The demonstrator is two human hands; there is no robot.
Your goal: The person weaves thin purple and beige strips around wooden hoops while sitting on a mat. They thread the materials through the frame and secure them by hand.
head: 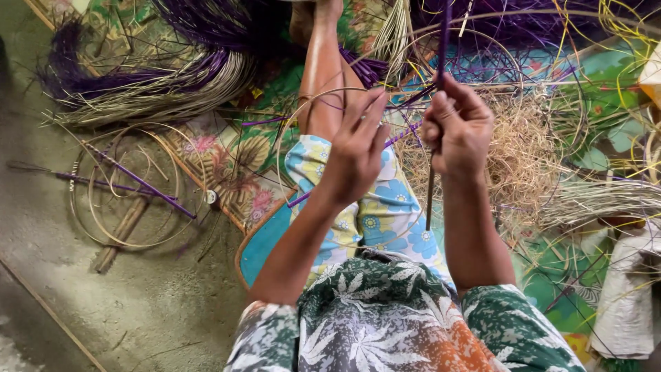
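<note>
I sit on a patterned mat [234, 165] with one bare leg [322, 76] stretched out ahead. My right hand [458, 127] is closed around a long purple cane strip [442, 41] that runs up out of view and hangs below the fist as a dark stick. My left hand [357, 148] is raised beside it, fingers pinching a thin pale cane loop [310, 103] and a thin purple strand. Both hands are held close together above my lap.
A bundle of purple and pale cane strips [144, 86] lies at the upper left. Coiled cane hoops with purple sticks [127, 186] rest on the concrete floor. A heap of straw-coloured fibre [523, 151] and yellow strands lie to the right, with a white sack [630, 296] at the right edge.
</note>
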